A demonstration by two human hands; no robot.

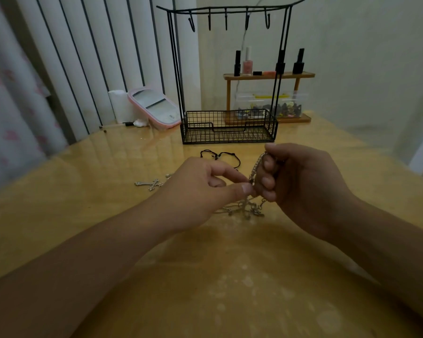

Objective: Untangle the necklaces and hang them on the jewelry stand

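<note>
Taking the black wire jewelry stand (227, 69) as the marker, far off to its left a white paper roll (119, 106) stands against the vertical blinds, with a pink-rimmed lidded box (154, 107) leaning just beside it; what the box holds cannot be made out. Nearer the person and left of the stand, a silver cross pendant (149, 184) lies flat on the yellow table (59, 191). The left hand (200, 189) hovers in front of the stand, its thumb and forefinger pinching a silver chain necklace (254, 172). Just behind that hand, between it and the stand, a black cord necklace (220, 156) lies loose on the table. The stand's five hooks are bare and its wire basket (230, 126) at the bottom has nothing in it. Below the hands, the tangled rest of the silver chains (244, 208) rests on the tabletop. The right hand (300, 181) is curled round the upper run of the chain, which loops over its fingers. Behind the stand to the right, a wooden shelf (269, 76) carries nail polish bottles (247, 62), and under it a clear plastic box (271, 106) holds small mixed trinkets.
</note>
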